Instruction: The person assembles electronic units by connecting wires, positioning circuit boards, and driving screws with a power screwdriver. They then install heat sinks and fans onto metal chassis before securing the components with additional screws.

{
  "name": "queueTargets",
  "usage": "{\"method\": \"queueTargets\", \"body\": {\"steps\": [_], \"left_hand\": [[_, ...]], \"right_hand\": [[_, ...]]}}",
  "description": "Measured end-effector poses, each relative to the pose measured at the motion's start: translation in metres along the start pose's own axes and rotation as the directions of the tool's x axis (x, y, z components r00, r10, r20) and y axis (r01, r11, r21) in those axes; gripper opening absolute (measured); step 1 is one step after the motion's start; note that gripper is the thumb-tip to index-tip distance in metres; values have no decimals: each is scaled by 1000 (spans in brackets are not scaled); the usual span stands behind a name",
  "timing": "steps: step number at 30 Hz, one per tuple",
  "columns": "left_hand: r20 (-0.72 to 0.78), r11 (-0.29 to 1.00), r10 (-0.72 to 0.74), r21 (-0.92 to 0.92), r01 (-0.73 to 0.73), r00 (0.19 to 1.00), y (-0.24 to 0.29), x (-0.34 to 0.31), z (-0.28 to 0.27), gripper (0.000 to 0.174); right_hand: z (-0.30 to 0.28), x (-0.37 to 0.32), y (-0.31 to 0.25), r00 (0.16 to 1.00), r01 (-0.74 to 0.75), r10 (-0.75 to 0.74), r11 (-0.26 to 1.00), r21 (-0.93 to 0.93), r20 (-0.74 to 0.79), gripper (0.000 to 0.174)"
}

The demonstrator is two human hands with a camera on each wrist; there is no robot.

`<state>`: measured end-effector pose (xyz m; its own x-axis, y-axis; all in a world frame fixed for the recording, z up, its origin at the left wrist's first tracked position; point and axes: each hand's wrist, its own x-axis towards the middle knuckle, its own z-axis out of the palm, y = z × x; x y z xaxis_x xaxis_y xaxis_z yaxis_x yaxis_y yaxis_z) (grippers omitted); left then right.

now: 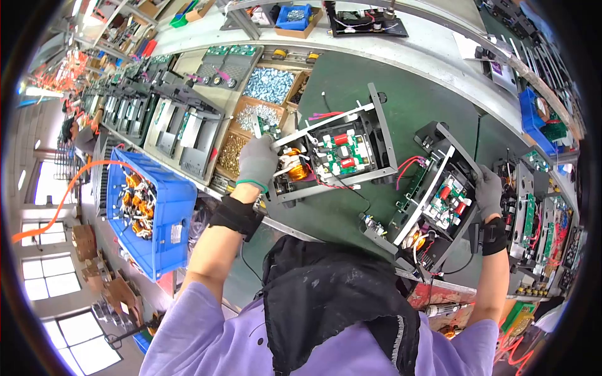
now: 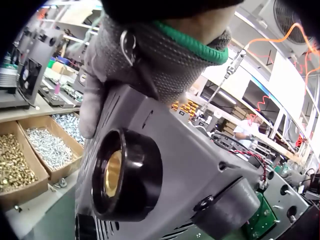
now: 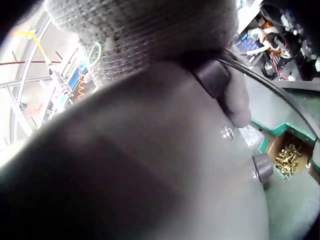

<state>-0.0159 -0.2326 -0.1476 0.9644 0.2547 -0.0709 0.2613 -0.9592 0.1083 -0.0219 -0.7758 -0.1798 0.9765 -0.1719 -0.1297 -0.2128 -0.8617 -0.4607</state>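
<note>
Over at the far left a blue crate [image 1: 169,241] stands off the edge of the bench with wound coils inside. Next come cardboard boxes of silver screws [image 1: 269,84] and brass screws [image 1: 231,153], set along the edge of the green mat [image 1: 376,88]. The person's gloved left hand [image 1: 257,161] is clamped on the near end of the left chassis [image 1: 351,182]. This is an open grey frame lying on the mat with a copper coil [image 1: 295,168] and a circuit board [image 1: 342,153] showing. From the left wrist camera the fingers [image 2: 92,100] are curled close together over the edge of its grey end panel, just above a black socket [image 2: 125,172] with a brass core. Just to the right, and apart from the first, the right chassis [image 1: 411,213] sits tilted up on the mat, its own board [image 1: 448,200] facing the person. The gloved right hand [image 1: 488,191] grips its far side. The right wrist camera shows one finger [image 3: 240,100] lying flat along the grey panel near a rubber foot [image 3: 262,167]. How the other fingers lie I cannot tell. Beyond that hand more opened units [image 1: 539,219] stand in a row at the bench's right end.
</note>
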Motion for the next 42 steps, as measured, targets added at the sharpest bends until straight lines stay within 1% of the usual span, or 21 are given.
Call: {"method": "queueTargets", "body": {"steps": [5, 9, 11, 13, 16, 18, 19, 20, 22, 24, 25, 27, 30, 31, 32, 33, 34, 37, 39, 41, 42], "left_hand": [[-199, 954, 280, -55, -296, 939, -16, 63, -14, 11], [-382, 790, 534, -91, -606, 754, -3, 106, -26, 14], [-409, 689, 637, -80, -721, 654, 3, 128, -29, 27], [-424, 604, 701, -76, -793, 574, 8, 150, -24, 30], [-510, 389, 785, -36, -921, 351, 28, 165, -26, 34], [-537, 363, 777, -46, -931, 329, 23, 170, -15, 35], [-529, 384, 774, -45, -922, 348, 18, 169, -9, 37], [-460, 441, 760, -152, -884, 458, 4, 173, 1, 39], [-482, 454, 720, -218, -864, 500, -22, 173, 21, 43], [-474, 454, 713, -249, -856, 516, -35, 172, 31, 45], [-471, 473, 697, -264, -841, 540, -45, 167, 33, 47], [-479, 469, 711, -223, -855, 515, -62, 157, 34, 48], [-461, 468, 717, -238, -851, 523, -95, 144, 48, 48], [-392, 501, 732, -245, -830, 557, -104, 134, 47, 47], [-321, 532, 743, -250, -809, 588, -113, 125, 45, 45], [-244, 565, 762, -204, -800, 600, -125, 116, 45, 48], [-240, 564, 763, -206, -800, 600, -132, 111, 49, 48], [-162, 597, 698, -405, -692, 697, -146, 108, 58, 50], [-153, 592, 696, -432, -681, 702, -137, 115, 56, 50], [-165, 561, 706, -464, -686, 689, -131, 113, 53, 50], [-166, 559, 708, -461, -689, 686, -126, 110, 52, 50]], "right_hand": [[-12, -54, -3, 952, 62, 76, 899, 433, -296, 29], [-28, -129, 5, 811, -30, 252, 919, 392, -529, 29], [-20, -185, 39, 590, -107, 491, 835, 541, -641, 26], [-12, -244, 37, 315, -409, 573, 801, 437, -757, 32], [19, -330, 27, 106, -491, 607, 721, 489, -788, 32], [42, -354, -6, -158, -460, 584, 670, 583, -796, 31], [65, -386, 10, -123, -439, 532, 728, 526, -838, 32], [72, -383, -15, -170, -353, 558, 735, 579, -812, 32], [82, -375, -63, -331, -93, 682, 665, 741, -653, 37], [128, -424, -43, -307, 69, 758, 621, 781, -576, 39], [159, -464, -20, -220, -642, 654, 461, 613, -723, 39], [188, -485, -20, -47, -993, 623, 57, 105, -781, 39], [203, -466, -54, -113, -912, 678, 220, 347, -726, 42], [209, -467, -55, -210, -801, 749, 237, 550, -629, 43], [212, -466, -55, -283, -649, 813, 228, 725, -509, 44], [190, -429, -81, -401, 29, 884, 273, 961, -239, 42], [195, -426, -93, -404, 25, 883, 273, 962, -240, 42], [212, -442, -109, -151, -347, 960, 172, 922, -236, 36], [239, -455, -108, -112, -360, 984, 91, 929, -140, 32], [248, -444, -116, -29, -112, 998, 48, 993, -51, 28], [252, -412, -130, 13, 157, 998, 64, 985, -67, 29]]}}
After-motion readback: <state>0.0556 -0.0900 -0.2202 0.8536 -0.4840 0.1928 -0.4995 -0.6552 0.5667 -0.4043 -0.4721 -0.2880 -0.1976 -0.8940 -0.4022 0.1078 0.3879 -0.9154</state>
